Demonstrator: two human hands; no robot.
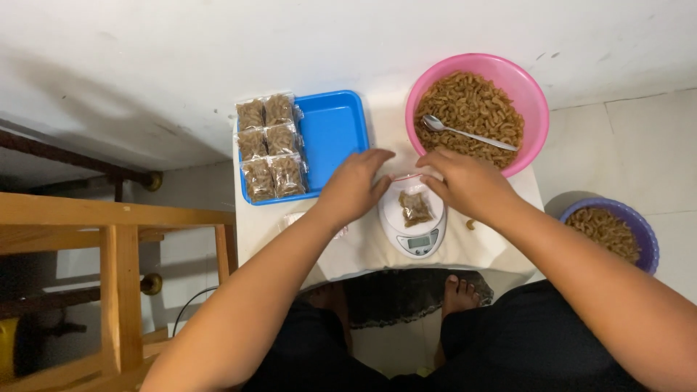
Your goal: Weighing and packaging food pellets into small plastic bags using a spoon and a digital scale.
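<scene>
- A home corner used for small-scale snack packing; bare feet [459, 292] on a tiled floor [639, 145]
- Low cloth-covered table [348, 254] against a scuffed white wall [181, 58]; kitchen scale [414, 221], plastic bowls
- Wooden furniture frame [109, 247] beside it

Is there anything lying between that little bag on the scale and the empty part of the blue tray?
Nothing visible blocks it. The bag stands on the scale, its top pinched by the left hand and right hand. Only bare tabletop and the left hand itself lie toward the tray.
</scene>
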